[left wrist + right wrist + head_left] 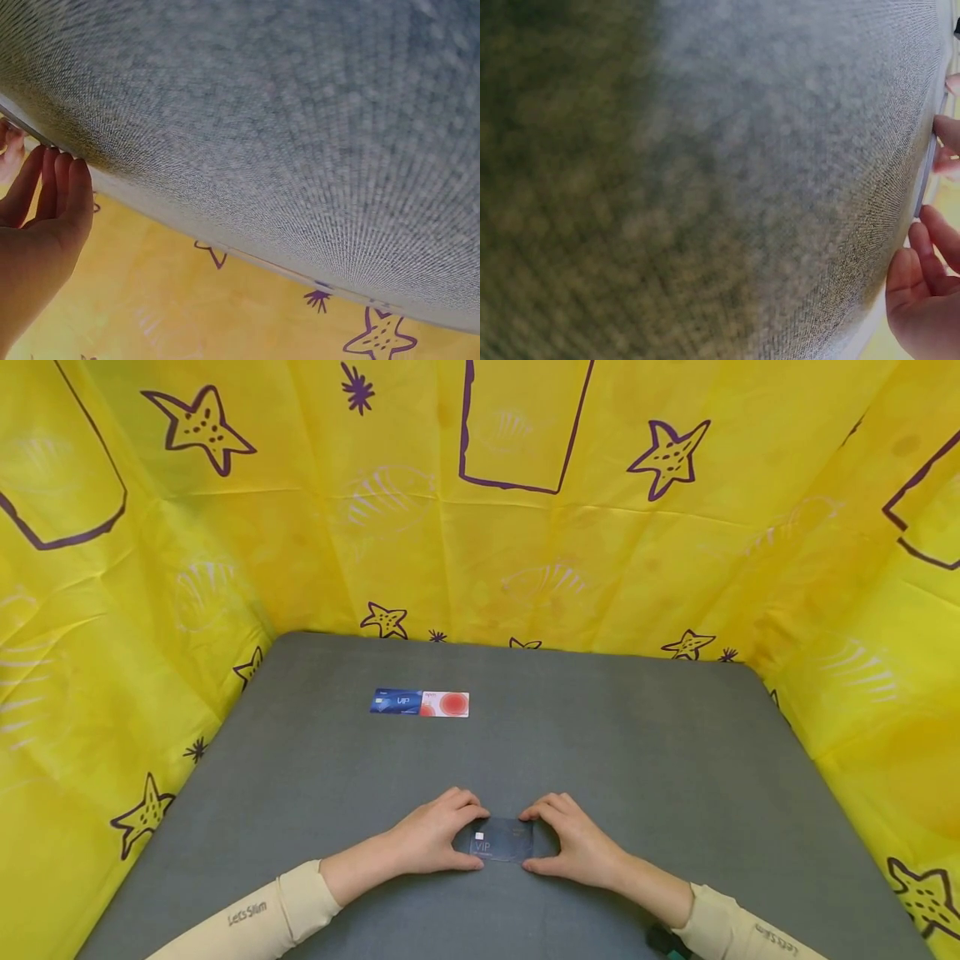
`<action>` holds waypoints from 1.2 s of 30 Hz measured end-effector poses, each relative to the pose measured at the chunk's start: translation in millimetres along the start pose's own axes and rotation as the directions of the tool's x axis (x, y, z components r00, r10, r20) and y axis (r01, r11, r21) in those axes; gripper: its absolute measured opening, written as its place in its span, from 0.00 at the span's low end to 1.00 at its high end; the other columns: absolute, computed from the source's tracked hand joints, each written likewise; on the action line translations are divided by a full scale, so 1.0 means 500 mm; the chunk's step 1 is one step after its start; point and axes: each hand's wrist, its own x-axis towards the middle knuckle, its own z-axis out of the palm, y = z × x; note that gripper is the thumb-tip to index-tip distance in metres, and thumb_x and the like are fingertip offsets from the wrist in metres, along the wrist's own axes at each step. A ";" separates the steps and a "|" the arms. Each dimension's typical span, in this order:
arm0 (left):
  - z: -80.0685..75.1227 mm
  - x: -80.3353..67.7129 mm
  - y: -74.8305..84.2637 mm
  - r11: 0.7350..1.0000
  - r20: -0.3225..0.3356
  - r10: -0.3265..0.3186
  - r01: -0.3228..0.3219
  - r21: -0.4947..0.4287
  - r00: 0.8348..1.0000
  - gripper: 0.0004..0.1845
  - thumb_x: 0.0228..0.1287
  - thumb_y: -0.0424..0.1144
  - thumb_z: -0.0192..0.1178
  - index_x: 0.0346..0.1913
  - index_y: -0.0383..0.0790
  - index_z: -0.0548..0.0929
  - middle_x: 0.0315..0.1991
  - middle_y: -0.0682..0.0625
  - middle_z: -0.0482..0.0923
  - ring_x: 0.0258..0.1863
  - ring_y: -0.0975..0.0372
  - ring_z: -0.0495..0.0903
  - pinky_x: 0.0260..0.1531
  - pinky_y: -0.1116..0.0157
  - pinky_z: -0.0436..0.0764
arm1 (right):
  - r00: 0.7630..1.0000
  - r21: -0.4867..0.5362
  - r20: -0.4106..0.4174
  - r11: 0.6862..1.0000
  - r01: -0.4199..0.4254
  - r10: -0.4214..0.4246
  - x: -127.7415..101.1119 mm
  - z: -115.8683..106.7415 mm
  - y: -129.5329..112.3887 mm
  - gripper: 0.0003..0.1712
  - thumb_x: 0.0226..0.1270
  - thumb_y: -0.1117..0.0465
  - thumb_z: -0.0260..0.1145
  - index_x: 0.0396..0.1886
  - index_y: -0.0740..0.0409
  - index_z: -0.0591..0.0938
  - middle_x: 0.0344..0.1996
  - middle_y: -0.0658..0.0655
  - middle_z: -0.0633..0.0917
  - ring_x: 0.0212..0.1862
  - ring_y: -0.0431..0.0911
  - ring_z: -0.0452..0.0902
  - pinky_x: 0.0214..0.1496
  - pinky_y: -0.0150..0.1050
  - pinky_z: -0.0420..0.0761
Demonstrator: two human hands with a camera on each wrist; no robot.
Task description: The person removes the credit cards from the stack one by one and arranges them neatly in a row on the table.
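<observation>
A dark, see-through card (504, 842) with a small pale chip and the letters VIP lies flat, close over the grey table near its front. My left hand (442, 833) holds its left end, thumb at the near corner and index finger at the far one. The right hand (573, 843) grips the opposite end the same way, with thumb and fingertips at the near and far edges. In the right wrist view, the card shows as a thin edge (928, 176) between thumb and index finger. The left wrist view shows the left hand's fingers (64, 184) down at table level.
Farther back lie a blue VIP card (397, 702) and a white card with red circles (447, 704), side by side with their short edges together. A dark object (666, 941) sits by the right sleeve. Yellow patterned cloth (480, 552) walls the grey table (637, 743) behind and at both sides.
</observation>
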 end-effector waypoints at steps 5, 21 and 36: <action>0.001 -0.001 -0.001 1.000 -0.001 -0.005 0.005 -0.013 1.000 0.28 0.54 0.51 0.72 0.54 0.39 0.81 0.47 0.53 0.74 0.45 0.65 0.70 0.44 0.68 0.77 | 1.000 0.011 0.017 1.000 -0.024 0.024 0.000 -0.001 -0.002 0.28 0.50 0.48 0.79 0.50 0.50 0.80 0.46 0.44 0.78 0.47 0.40 0.68 0.49 0.38 0.73; -0.002 0.001 0.000 0.998 0.033 -0.048 0.049 -0.027 0.998 0.26 0.56 0.51 0.71 0.54 0.41 0.81 0.48 0.54 0.74 0.46 0.65 0.70 0.45 0.69 0.76 | 1.000 0.006 0.011 1.000 -0.016 0.016 0.000 0.002 0.000 0.28 0.50 0.48 0.79 0.50 0.49 0.80 0.47 0.44 0.78 0.48 0.40 0.69 0.49 0.38 0.73; -0.006 0.003 0.001 1.000 -0.039 0.019 -0.019 0.011 0.999 0.27 0.52 0.51 0.72 0.52 0.42 0.80 0.48 0.54 0.76 0.47 0.64 0.72 0.48 0.67 0.76 | 0.999 -0.068 -0.041 0.998 0.003 -0.006 0.001 -0.001 -0.008 0.31 0.45 0.47 0.80 0.49 0.48 0.79 0.46 0.41 0.79 0.48 0.38 0.71 0.50 0.38 0.75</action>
